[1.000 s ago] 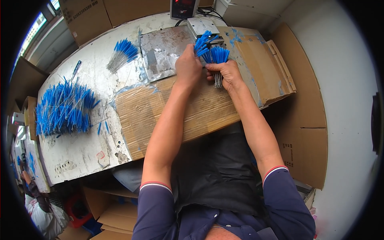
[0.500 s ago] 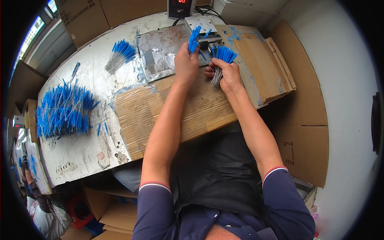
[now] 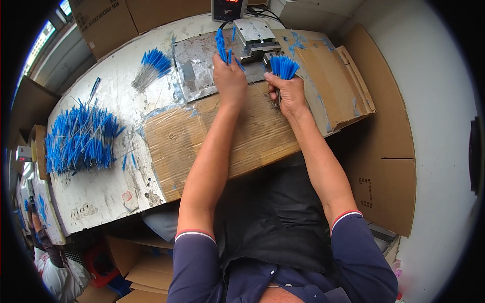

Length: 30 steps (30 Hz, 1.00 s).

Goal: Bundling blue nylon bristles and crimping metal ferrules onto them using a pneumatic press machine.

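My left hand (image 3: 231,83) is closed round a small bunch of blue-tipped wires (image 3: 221,44), their blue ends sticking up past the fingers over a metal plate (image 3: 199,65). To its right, my right hand (image 3: 291,93) grips a thicker bundle of blue-tipped wires (image 3: 284,66). Blue ends fan out above its thumb, and thin grey wire shows below the fingers. Just beyond both hands stands a metal block fixture (image 3: 254,38) with a dark slot along its front. Whether the blue parts are bristles or sleeves is too small to tell.
At the left lies a large heap of blue-tipped wires (image 3: 83,139), with a smaller bunch (image 3: 152,68) farther back and a pen (image 3: 95,87) near the heap. Taped cardboard (image 3: 177,146) covers the front edge. A display box (image 3: 228,11) with cables stands behind. Cardboard (image 3: 328,76) borders the right.
My left hand has moved left with its bunch, away from the metal fixture, uncovering more of it. My right hand stays nearly in place, still gripping its bundle.
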### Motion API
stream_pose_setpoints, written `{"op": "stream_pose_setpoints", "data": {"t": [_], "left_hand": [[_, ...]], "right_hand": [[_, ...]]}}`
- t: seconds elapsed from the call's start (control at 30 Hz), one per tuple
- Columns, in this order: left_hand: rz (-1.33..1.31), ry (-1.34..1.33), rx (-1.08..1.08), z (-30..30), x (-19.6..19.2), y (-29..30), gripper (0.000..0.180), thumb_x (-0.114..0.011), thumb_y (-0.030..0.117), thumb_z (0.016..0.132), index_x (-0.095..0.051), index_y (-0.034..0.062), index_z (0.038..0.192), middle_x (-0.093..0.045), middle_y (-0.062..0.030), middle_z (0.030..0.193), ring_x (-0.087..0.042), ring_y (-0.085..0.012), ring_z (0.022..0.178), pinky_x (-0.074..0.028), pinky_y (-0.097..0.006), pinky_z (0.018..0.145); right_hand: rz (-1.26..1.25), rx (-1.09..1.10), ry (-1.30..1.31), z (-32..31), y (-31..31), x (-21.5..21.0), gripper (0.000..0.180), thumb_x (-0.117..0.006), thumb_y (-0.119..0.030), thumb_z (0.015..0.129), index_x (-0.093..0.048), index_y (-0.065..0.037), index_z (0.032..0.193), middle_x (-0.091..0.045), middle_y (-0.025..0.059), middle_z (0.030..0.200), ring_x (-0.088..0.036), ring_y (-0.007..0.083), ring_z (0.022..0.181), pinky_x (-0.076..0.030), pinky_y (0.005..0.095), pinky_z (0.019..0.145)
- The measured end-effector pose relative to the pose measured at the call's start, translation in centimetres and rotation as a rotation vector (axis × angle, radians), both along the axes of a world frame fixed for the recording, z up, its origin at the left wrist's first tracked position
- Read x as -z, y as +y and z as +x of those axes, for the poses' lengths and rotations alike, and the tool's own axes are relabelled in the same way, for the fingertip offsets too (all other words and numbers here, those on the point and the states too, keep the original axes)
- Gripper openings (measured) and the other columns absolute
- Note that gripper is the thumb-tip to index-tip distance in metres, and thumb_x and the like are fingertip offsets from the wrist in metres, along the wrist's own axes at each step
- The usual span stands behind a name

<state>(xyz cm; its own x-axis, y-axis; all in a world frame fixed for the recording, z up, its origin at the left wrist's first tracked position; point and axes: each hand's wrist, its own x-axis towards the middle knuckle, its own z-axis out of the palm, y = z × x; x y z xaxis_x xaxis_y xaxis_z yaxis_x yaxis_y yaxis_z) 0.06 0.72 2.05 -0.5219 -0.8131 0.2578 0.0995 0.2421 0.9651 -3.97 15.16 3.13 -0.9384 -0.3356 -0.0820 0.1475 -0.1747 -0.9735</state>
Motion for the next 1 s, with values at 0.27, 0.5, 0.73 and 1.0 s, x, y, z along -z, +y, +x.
{"op": "stream_pose_setpoints", "data": {"t": [0.27, 0.5, 0.73, 1.0], "left_hand": [[-0.125, -0.037, 0.02, 0.0, 0.1, 2.1, 0.016, -0.056, 0.005, 0.094, -0.05, -0.0006, 0.108, -0.065, -0.0269, 0.091, -0.063, -0.0493, 0.087, -0.047, -0.054, 0.074], [0.013, 0.072, 0.108, -0.1, 0.6, 1.8, 0.011, -0.055, 0.013, 0.102, -0.052, 0.0017, 0.102, -0.07, -0.0132, 0.084, -0.072, -0.0287, 0.077, -0.054, -0.042, 0.067], [-0.032, 0.052, -0.007, 0.3, 0.1, 0.1, 0.017, -0.051, -0.001, 0.096, -0.049, 0.0009, 0.113, -0.072, -0.016, 0.09, -0.072, -0.0366, 0.084, -0.053, -0.047, 0.073], [-0.153, 0.03, -0.09, 0.4, 0.3, 0.3, 0.014, -0.052, 0.016, 0.105, -0.052, 0.0017, 0.105, -0.075, -0.0127, 0.098, -0.072, -0.0324, 0.086, -0.053, -0.042, 0.074]], "right_hand": [[0.024, -0.208, -0.012, 0.7, -0.4, -0.9, 0.02, -0.079, 0.001, 0.08, -0.066, -0.004, 0.094, -0.066, 0.0029, 0.075, -0.057, 0.0101, 0.053, -0.041, 0.0237, 0.041], [0.066, -0.073, -0.003, 0.4, -0.7, -1.0, 0.021, -0.08, 0.002, 0.077, -0.067, -0.002, 0.092, -0.068, 0.0061, 0.076, -0.058, 0.0108, 0.054, -0.041, 0.0236, 0.042], [0.179, 0.041, -0.025, -2.8, -1.2, -0.7, 0.017, -0.079, 0.007, 0.074, -0.067, -0.001, 0.083, -0.067, 0.007, 0.071, -0.056, 0.0111, 0.05, -0.04, 0.0249, 0.04], [0.209, 0.09, -0.009, -2.7, -1.7, -0.6, 0.016, -0.079, 0.007, 0.074, -0.066, 0.0, 0.081, -0.067, 0.0075, 0.068, -0.055, 0.0109, 0.048, -0.038, 0.0253, 0.038]]}}
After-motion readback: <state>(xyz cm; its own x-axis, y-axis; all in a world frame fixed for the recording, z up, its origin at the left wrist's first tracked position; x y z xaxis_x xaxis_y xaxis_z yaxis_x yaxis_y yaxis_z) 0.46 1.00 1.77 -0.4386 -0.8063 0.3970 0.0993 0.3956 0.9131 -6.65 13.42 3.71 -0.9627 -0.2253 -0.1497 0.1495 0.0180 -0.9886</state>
